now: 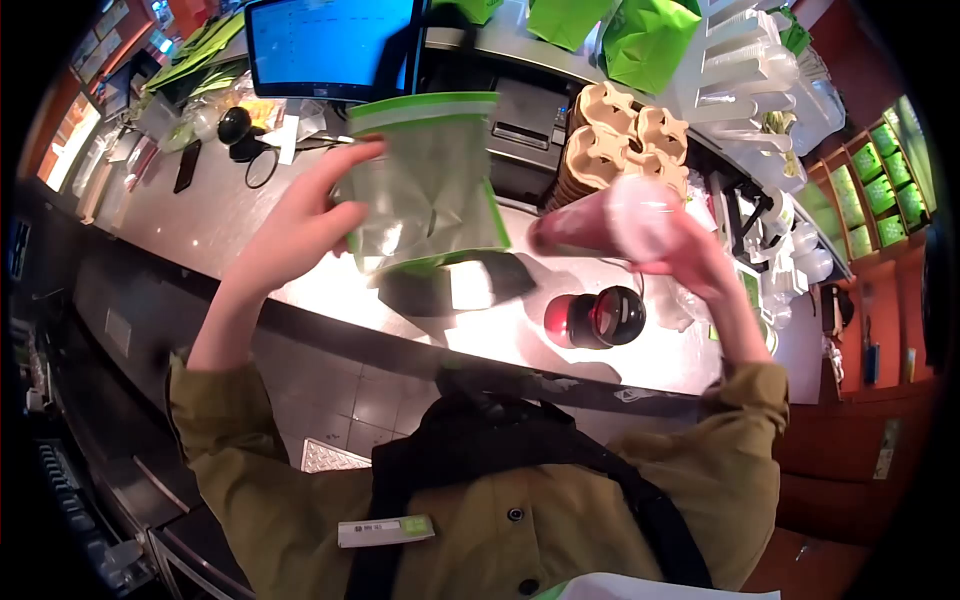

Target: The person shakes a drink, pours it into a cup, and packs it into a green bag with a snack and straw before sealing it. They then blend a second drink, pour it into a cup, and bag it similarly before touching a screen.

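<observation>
My left hand (305,220) grips the left edge of a clear plastic bag (430,185) with green borders, which hangs over the counter. On the right, my right hand (685,250) is wrapped round a clear cup (600,222) with a reddish drink, tilted and blurred by motion, its dark end pointing left toward the bag. Below the cup, a round black scanner (618,316) with a red glow stands on the counter (510,340). A dark, blurred shape with a white patch lies under the bag.
Behind the bag are a monitor (335,48) and a dark printer (518,130). Stacked cardboard cup carriers (600,150) stand behind the cup. Green bags (650,40) and white cup stacks (750,65) line the back right. A phone (187,166) lies at the left.
</observation>
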{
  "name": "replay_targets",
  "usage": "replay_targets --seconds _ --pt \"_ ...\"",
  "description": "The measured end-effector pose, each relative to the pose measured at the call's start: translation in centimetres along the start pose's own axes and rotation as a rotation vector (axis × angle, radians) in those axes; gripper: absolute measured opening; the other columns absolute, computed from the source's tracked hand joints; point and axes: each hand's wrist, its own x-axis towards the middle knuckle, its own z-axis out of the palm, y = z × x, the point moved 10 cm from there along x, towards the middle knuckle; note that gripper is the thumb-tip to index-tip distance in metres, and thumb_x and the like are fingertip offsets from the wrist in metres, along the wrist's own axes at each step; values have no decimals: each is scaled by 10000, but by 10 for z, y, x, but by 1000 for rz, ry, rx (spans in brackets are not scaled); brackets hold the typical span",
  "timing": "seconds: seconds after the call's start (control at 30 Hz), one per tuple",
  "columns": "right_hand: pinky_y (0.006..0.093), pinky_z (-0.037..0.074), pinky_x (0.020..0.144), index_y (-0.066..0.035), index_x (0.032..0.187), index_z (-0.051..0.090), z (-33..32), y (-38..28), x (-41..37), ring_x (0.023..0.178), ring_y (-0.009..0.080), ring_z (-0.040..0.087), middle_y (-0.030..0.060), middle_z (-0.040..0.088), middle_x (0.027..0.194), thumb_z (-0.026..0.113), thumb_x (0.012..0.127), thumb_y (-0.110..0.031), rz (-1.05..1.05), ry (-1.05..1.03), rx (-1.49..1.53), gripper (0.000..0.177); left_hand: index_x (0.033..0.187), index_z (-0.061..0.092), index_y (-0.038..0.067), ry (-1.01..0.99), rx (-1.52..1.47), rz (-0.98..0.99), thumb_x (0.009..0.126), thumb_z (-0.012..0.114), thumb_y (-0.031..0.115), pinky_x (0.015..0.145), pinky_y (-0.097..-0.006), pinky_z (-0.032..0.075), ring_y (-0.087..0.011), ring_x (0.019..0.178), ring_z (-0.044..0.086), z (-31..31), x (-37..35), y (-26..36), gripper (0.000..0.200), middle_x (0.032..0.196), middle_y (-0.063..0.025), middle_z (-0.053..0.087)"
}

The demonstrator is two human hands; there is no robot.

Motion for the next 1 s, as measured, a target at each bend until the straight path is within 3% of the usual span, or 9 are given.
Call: replay_targets --seconds 0.1,0.2,0.27,0.33,0.43,0.67,0.87,0.93,1.0 --pt "481 548 674 -32 1356 258 -18 -102 -77 977 345 565 188 453 1229 411 879 -486 -315 185 -109 676 1292 385 33 -179 9 47 767 475 46 591 -257 480 -134 645 561 35 39 19 533 1216 -111 385" --pt "422 518 527 21 1341 248 28 -182 -121 779 353 591 228 512 1114 306 876 -572 -473 -7 -256 756 1297 359 -2 -297 67 145 780 472 71 642 -289 499 -181 676 591 78 71 34 534 1235 -168 370" --pt "432 523 623 20 1334 268 42 -201 -124 854 335 595 230 514 1130 309 884 -560 -492 128 -243 736 1335 337 75 -357 64 145 779 491 50 608 -254 482 -139 664 555 105 86 41 577 1242 -112 366" --pt "442 527 718 20 1327 287 47 -188 -102 930 318 599 231 517 1146 313 892 -548 -412 346 -140 717 1341 327 72 -381 20 210 775 495 44 612 -260 482 -143 670 554 123 93 50 591 1248 -116 361" --pt "424 520 791 -41 1361 269 97 -126 -34 1101 288 512 167 397 1306 419 887 -437 -4 -125 -473 636 1358 300 64 -395 -99 246 743 516 45 612 -259 477 -141 695 544 135 94 57 652 1248 -128 360" --pt "339 531 739 -61 1284 370 69 -51 22 898 257 603 144 542 1115 464 884 -439 436 1 -376 558 1324 310 -25 -176 -4 433 709 516 48 724 -290 480 -204 894 557 116 98 50 653 1234 -176 388" --pt "255 519 504 -9 1288 340 54 -54 42 671 212 638 152 600 971 438 873 -503 713 -239 -727 653 1285 348 -50 -439 -16 449 734 534 144 904 -350 408 -298 1107 463 141 107 65 614 1212 -225 432" --pt "305 482 777 14 1306 318 70 -44 47 946 211 577 131 550 1113 561 842 -405 779 -422 -924 671 1203 401 -70 -365 57 518 743 540 153 890 -381 412 -339 1052 479 160 125 60 530 1113 -253 480" --pt "264 472 758 -6 1327 308 77 -28 54 995 147 532 96 507 1154 614 835 -305 768 -606 -1219 652 1093 433 -70 -398 105 460 767 532 145 828 -424 429 -371 984 512 162 115 65 402 1099 -264 450"
